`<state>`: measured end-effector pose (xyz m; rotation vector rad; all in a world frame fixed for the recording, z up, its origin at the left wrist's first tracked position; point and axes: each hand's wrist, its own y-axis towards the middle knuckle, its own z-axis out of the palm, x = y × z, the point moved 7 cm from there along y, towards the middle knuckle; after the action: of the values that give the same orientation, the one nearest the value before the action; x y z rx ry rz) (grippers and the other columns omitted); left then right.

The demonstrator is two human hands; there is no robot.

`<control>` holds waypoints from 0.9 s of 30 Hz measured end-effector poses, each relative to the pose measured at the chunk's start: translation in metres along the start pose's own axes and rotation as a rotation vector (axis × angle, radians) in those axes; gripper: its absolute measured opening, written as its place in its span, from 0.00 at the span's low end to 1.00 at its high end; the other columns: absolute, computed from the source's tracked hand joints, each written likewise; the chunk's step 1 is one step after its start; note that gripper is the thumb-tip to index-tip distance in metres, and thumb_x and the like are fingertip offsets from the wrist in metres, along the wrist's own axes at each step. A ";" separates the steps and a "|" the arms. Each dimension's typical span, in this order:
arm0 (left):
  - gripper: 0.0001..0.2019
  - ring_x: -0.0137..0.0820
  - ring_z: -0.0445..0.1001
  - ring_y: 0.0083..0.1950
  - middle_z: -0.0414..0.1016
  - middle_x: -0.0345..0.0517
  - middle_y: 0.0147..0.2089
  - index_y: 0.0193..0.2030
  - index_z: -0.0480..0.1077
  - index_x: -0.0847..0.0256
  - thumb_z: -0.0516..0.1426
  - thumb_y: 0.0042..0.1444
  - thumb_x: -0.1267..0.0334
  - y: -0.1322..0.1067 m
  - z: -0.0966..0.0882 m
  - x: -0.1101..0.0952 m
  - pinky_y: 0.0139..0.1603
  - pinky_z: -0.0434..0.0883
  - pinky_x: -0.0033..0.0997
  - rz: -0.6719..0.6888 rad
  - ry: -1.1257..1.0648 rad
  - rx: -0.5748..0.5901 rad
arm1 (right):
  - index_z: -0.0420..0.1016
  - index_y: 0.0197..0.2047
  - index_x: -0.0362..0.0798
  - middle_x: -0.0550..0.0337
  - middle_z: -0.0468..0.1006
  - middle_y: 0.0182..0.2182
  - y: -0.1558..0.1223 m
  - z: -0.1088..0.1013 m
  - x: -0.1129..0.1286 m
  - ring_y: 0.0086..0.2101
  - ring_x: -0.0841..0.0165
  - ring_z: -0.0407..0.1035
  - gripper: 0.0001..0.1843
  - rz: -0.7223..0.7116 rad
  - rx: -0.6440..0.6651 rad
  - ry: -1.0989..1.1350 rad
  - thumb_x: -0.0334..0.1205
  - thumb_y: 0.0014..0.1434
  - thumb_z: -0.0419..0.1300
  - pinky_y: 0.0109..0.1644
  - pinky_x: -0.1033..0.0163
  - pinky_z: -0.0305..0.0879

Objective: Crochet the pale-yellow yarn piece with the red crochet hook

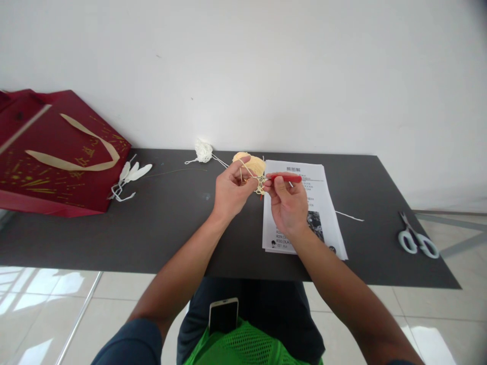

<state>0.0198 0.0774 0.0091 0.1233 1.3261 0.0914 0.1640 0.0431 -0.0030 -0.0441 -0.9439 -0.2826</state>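
Note:
My right hand (287, 203) is closed around the red handle of a crochet hook (291, 179), whose thin metal shaft points left. The shaft's tip meets a small piece of pale yellow crochet work (260, 187) between my hands. Pinched in my left hand (234, 187) is the edge of that piece, and a strand of yellow yarn runs over the raised fingers. Just behind stands a yellow ball of yarn (251, 162), partly covered by my left hand. The stitches at the hook tip are too small to make out.
Printed sheets (300, 167) lie under my right hand. A white ball of yarn (203, 151) sits near the wall. Scissors (414, 241) rest at the right end of the dark table (171, 228). White feather-like pieces (133, 172) lie beside a red gift bag (76, 162); a phone (223, 315) is at my lap.

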 end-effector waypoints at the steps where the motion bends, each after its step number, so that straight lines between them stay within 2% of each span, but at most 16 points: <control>1: 0.30 0.26 0.77 0.35 0.81 0.41 0.37 0.61 0.72 0.62 0.65 0.48 0.71 0.000 -0.001 0.000 0.41 0.73 0.27 0.000 0.019 -0.011 | 0.78 0.40 0.52 0.64 0.84 0.37 -0.001 0.001 0.001 0.32 0.74 0.78 0.06 -0.029 0.000 -0.017 0.42 0.60 0.69 0.38 0.66 0.80; 5: 0.33 0.26 0.77 0.34 0.81 0.40 0.36 0.64 0.70 0.60 0.66 0.48 0.70 0.001 -0.002 -0.003 0.41 0.73 0.28 0.015 0.033 -0.031 | 0.78 0.40 0.53 0.64 0.83 0.37 -0.004 0.002 0.004 0.32 0.74 0.76 0.06 -0.101 -0.001 -0.060 0.40 0.60 0.69 0.36 0.64 0.77; 9: 0.31 0.25 0.77 0.34 0.81 0.39 0.35 0.62 0.71 0.60 0.67 0.48 0.70 0.001 -0.001 0.000 0.42 0.73 0.28 -0.003 -0.026 -0.015 | 0.79 0.41 0.54 0.65 0.81 0.35 -0.003 0.000 0.003 0.31 0.74 0.73 0.09 -0.083 -0.001 -0.063 0.42 0.57 0.71 0.35 0.65 0.74; 15: 0.29 0.25 0.76 0.33 0.79 0.38 0.33 0.59 0.73 0.60 0.68 0.47 0.69 0.001 -0.002 0.001 0.40 0.73 0.28 -0.013 -0.094 0.003 | 0.81 0.38 0.52 0.64 0.81 0.31 -0.003 -0.001 0.005 0.30 0.73 0.73 0.05 -0.076 0.013 -0.088 0.41 0.58 0.70 0.33 0.65 0.72; 21: 0.28 0.26 0.77 0.34 0.81 0.40 0.35 0.58 0.73 0.62 0.68 0.47 0.68 -0.002 0.002 0.001 0.41 0.73 0.29 -0.044 -0.064 0.016 | 0.82 0.39 0.51 0.63 0.83 0.32 -0.003 -0.002 0.000 0.30 0.74 0.74 0.05 -0.045 0.003 -0.057 0.38 0.58 0.70 0.32 0.67 0.72; 27: 0.27 0.25 0.76 0.33 0.80 0.38 0.33 0.57 0.74 0.60 0.69 0.48 0.66 -0.004 0.005 0.002 0.40 0.73 0.28 -0.062 -0.085 0.038 | 0.80 0.39 0.51 0.63 0.83 0.33 -0.001 -0.003 -0.003 0.30 0.74 0.74 0.06 -0.020 -0.001 -0.061 0.41 0.59 0.69 0.34 0.67 0.73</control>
<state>0.0255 0.0735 0.0078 0.1167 1.2462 0.0080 0.1639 0.0419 -0.0071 -0.0441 -1.0050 -0.3011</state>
